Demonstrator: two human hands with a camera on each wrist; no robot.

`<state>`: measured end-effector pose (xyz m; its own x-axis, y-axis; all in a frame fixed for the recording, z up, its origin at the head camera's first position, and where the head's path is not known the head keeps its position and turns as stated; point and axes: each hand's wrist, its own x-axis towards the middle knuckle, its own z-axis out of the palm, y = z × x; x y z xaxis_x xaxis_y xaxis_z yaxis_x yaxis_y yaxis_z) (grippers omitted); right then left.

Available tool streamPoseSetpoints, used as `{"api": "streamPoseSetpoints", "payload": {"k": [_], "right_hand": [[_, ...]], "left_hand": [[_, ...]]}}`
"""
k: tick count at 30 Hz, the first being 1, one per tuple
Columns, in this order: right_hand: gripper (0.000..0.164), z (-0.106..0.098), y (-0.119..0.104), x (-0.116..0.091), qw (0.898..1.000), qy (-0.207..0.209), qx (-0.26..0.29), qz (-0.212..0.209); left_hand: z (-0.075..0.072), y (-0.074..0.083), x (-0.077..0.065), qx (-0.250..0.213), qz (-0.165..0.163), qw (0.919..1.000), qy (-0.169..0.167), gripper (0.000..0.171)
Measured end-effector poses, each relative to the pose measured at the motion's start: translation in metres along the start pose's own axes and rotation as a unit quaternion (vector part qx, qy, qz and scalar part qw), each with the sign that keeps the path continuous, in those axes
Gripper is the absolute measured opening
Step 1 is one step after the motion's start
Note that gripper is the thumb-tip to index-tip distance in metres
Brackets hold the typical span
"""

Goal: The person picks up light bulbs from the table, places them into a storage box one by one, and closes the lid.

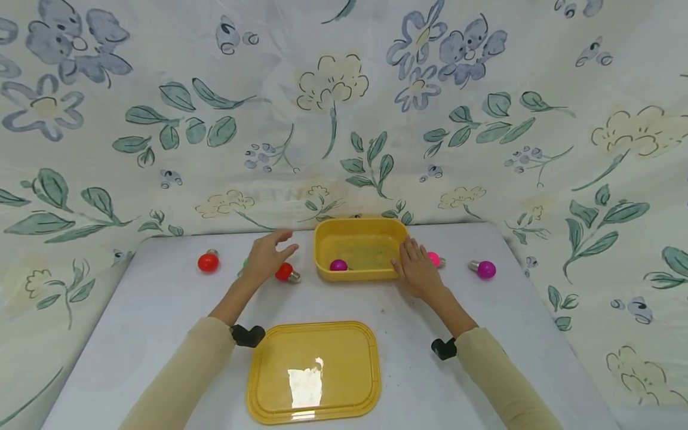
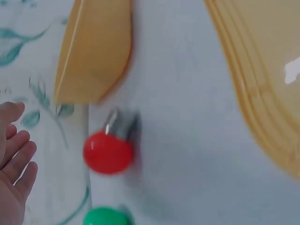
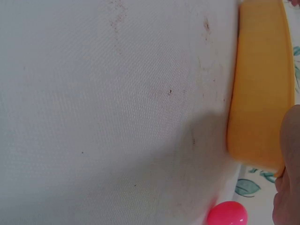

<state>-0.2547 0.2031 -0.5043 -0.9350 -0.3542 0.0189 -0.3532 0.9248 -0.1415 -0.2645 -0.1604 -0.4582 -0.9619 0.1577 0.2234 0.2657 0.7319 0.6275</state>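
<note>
Behind everything, white fabric backdrop (image 1: 333, 36) printed with blue bear faces, pale yellow flowers and green leaves. Below it, white cloth-covered table (image 1: 408, 382), with some small brown specks. On its nearer part, lying flat, glossy yellow plastic rectangle (image 1: 314, 382) with rounded corners and ridged border, reflecting bright light. At the back middle, deep yellow plastic container (image 1: 398, 275), upright. Against its right side, right hand (image 1: 419, 272), fingers straight and laid along the rim, not clenched. At the left, raised, left hand (image 1: 266, 257), fingers apart and slightly bent, grasping nothing. On both wrists, small black devices (image 1: 247, 335).

Smallest, round coloured bulbs with silvery metal caps: red bulb (image 1: 283, 272) between left hand and container; green bulb (image 2: 107, 218), mostly hidden by left hand from above; farther left, second red bulb (image 1: 208, 263); inside the container, near its front left corner, purple bulb (image 1: 338, 264); just beside right hand, pink bulb (image 1: 433, 258); farther right, second purple bulb (image 1: 486, 270).
</note>
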Motion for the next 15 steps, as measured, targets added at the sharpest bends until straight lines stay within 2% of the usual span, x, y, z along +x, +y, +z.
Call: {"api": "streamPoseSetpoints", "payload": {"k": [7,15], "right_hand": [[0.066,-0.002,-0.001,-0.002,1.0,0.001,-0.004,-0.003],[0.065,-0.002,-0.002,-0.001,1.0,-0.003,-0.005,0.002]], "left_hand": [[-0.042,-0.039,-0.018,0.003,-0.055,0.9976,0.043,0.043],[-0.066,-0.076,-0.032,0.013,-0.117,0.9905,0.072,0.051]]}}
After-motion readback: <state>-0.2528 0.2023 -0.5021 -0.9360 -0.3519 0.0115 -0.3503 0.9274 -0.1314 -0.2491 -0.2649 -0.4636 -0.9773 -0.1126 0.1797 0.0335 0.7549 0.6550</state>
